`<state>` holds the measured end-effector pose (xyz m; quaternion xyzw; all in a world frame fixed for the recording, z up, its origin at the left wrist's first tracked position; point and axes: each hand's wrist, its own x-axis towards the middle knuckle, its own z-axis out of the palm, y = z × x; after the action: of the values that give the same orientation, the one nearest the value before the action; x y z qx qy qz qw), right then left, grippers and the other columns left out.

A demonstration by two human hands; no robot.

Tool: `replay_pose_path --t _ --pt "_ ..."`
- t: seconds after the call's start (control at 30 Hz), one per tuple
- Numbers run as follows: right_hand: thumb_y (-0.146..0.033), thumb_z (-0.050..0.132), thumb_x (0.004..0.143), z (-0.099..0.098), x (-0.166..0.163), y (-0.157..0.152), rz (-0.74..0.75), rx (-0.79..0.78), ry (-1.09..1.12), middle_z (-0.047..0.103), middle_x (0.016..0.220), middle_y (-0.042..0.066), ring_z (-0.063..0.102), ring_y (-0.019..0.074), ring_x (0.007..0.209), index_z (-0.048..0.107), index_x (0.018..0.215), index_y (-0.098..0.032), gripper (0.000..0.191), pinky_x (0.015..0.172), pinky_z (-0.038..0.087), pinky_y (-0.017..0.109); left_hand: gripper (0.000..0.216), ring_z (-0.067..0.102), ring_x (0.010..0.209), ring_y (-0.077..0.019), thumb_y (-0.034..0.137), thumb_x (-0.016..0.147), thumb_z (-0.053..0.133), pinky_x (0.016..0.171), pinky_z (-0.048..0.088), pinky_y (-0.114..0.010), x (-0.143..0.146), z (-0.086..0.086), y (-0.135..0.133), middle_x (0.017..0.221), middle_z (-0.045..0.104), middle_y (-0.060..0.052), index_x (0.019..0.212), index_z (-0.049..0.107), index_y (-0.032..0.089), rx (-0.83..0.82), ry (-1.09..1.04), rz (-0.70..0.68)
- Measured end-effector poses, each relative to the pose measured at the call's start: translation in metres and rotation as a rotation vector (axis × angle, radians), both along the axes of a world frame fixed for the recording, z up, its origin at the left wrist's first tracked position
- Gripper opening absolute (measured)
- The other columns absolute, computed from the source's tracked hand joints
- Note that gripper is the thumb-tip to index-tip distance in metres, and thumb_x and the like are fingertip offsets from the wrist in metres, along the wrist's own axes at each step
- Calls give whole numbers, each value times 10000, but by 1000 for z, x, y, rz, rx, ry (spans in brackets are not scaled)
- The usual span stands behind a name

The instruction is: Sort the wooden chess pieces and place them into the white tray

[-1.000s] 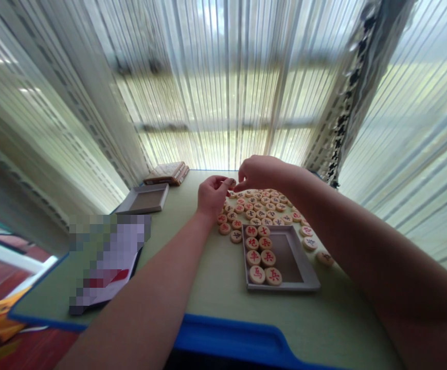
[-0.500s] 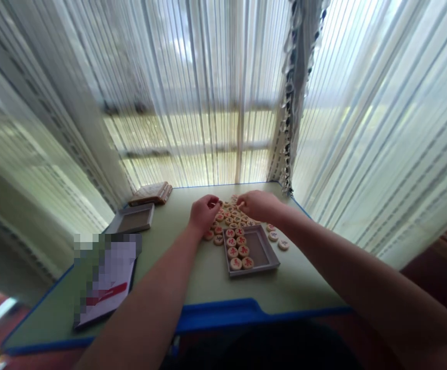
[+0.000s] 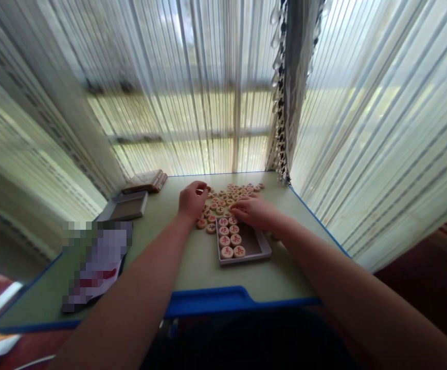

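Round wooden chess pieces (image 3: 229,196) with red and dark characters lie scattered on the far part of a green table (image 3: 192,267). A shallow grey tray (image 3: 260,251) in front of them holds several red-marked pieces (image 3: 231,240) in two columns at its left side. My left hand (image 3: 191,200) rests curled at the left edge of the loose pieces, fingers closed; whether they pinch a piece I cannot make out. My right hand (image 3: 254,211) reaches over the tray's far end, fingers together and touching the pieces there.
A second grey tray (image 3: 125,205) and a folded wooden board (image 3: 146,181) sit at the far left of the table. A pixelated paper (image 3: 95,262) lies near the left front. Sheer curtains close in the table at the back and right. The table has a blue rim (image 3: 215,304).
My right hand has come back from the loose pieces to the far end of the tray. My left hand has stayed at the pile's left edge. The camera has pulled back and tilted.
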<state>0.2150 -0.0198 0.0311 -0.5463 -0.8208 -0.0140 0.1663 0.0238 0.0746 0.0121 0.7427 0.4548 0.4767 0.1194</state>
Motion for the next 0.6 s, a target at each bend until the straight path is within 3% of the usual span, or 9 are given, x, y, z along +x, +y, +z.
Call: replay_pose_path --t 0.17,0.3,0.43,0.6 --pt "-394 458 838 1 5 -1 -134 28 30 696 887 66 566 217 921 701 900 -204 314 843 385 315 189 605 630 -139 309 728 565 622 473 -248 -4 -1 2 815 685 -39 846 640 182 -35 2 68" --pt "-342 467 841 -2 4 4 -142 93 191 650 1086 55 549 193 999 619 1113 -231 330 877 387 306 181 605 638 -147 283 745 547 668 470 -264 4 4 -8 813 677 -49 851 648 178 40 98 -26" --pt "-355 524 804 -1 1 8 -106 -50 109 686 995 32 564 205 971 703 941 -254 247 878 390 309 180 607 705 -159 246 765 520 742 462 -279 10 5 -12 851 671 -61 860 658 180 133 241 -99" --pt "-255 539 759 2 10 10 -151 -85 72 707 845 22 575 198 913 728 856 -242 212 830 413 270 169 609 658 -158 264 750 550 693 468 -271 1 0 -4 808 680 -55 832 671 180 68 180 -22"
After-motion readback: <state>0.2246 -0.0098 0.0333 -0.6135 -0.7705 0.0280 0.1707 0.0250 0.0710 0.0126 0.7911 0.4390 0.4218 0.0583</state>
